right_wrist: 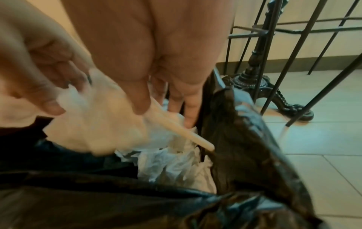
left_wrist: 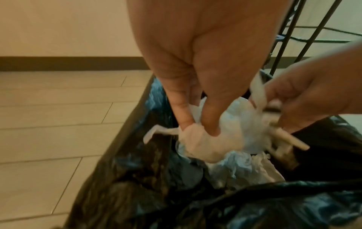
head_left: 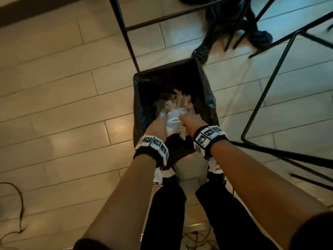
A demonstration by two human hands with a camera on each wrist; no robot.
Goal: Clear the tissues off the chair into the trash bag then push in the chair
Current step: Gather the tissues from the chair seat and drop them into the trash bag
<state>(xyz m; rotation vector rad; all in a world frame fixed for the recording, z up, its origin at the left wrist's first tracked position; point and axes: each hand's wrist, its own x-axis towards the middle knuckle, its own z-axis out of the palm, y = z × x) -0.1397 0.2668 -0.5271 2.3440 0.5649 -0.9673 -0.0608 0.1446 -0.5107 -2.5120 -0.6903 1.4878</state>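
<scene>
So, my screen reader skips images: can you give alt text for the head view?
Both hands, left hand and right hand, hold a wad of white tissues over an open black trash bag on a tiled floor, black metal chair legs alongside.

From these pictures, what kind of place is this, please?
Probably a cafe or restaurant: an ornate cast-iron table base, thin black metal chair legs on tiled floor, and a lined trash bag holding crumpled tissues.

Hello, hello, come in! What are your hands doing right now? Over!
Left hand and right hand both pinch the tissue wad over the trash bag. More tissues already inside. Nothing in the way.
</scene>
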